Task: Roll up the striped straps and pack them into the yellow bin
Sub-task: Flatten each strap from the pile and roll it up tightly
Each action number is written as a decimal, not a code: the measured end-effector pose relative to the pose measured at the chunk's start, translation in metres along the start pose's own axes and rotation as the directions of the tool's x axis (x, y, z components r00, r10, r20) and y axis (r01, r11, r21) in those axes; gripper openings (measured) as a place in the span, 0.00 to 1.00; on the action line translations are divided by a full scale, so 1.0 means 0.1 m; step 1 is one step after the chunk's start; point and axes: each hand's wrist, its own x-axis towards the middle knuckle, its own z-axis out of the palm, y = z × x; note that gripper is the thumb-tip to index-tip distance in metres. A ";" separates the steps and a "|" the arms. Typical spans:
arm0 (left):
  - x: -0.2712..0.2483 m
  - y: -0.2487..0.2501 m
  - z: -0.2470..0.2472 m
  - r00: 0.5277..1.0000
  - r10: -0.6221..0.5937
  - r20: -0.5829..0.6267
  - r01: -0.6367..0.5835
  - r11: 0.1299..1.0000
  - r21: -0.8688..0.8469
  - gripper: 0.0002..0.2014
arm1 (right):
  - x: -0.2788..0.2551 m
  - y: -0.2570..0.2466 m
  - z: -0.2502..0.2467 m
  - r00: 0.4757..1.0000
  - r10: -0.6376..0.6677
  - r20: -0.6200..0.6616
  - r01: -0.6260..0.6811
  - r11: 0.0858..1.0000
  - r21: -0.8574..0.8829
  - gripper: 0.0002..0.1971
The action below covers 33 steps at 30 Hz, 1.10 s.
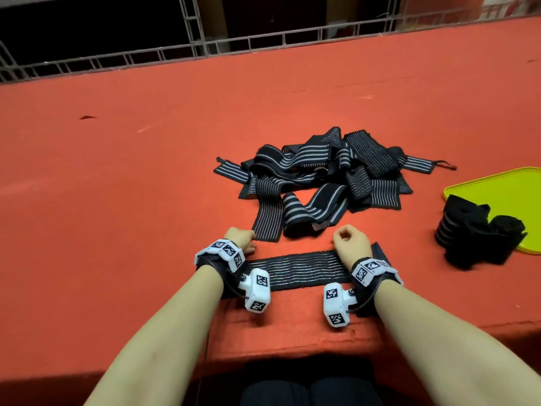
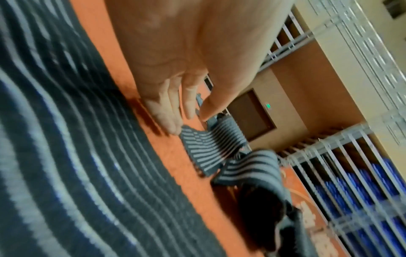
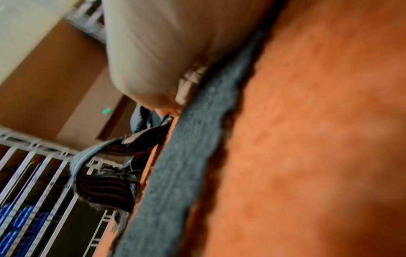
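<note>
One striped black strap [image 1: 295,272] lies stretched flat across the red table near its front edge. My left hand [image 1: 240,238] rests at the strap's left end. In the left wrist view its fingers [image 2: 169,120] lie fairly straight on the table, and their tips touch a strap end of the pile [image 2: 211,146]. My right hand [image 1: 349,242] sits on the strap's right end with its fingers curled at the far edge of the strap [image 3: 186,156]. A loose pile of striped straps [image 1: 322,177] lies just beyond both hands. The yellow bin [image 1: 503,186] at the right holds a few rolled straps [image 1: 474,232].
The red table [image 1: 146,171] stretches wide to the left and behind the pile. A grey metal railing [image 1: 205,51] runs along its far edge. The rolled straps partly overhang the bin's near rim.
</note>
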 end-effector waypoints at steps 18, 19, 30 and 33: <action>-0.01 0.29 -0.07 0.925 0.335 -0.178 -0.352 0.933 -0.073 0.09 | -0.02 0.03 -0.02 0.998 0.034 -0.055 -0.029 0.996 0.087 0.12; -0.06 0.31 -0.19 0.908 0.367 -0.201 -0.380 0.924 -0.029 0.11 | -0.01 0.04 -0.02 0.998 0.038 -0.047 -0.033 0.994 0.103 0.12; -0.42 0.37 -0.69 0.897 0.364 -0.250 -0.376 0.927 0.000 0.14 | -0.58 -1.04 0.40 0.695 0.074 0.715 -0.463 0.807 0.366 0.18; -0.60 0.37 -0.63 0.902 0.389 -0.188 -0.410 0.908 -0.087 0.12 | -0.69 -1.28 0.59 0.536 0.031 0.844 -0.720 0.538 0.438 0.26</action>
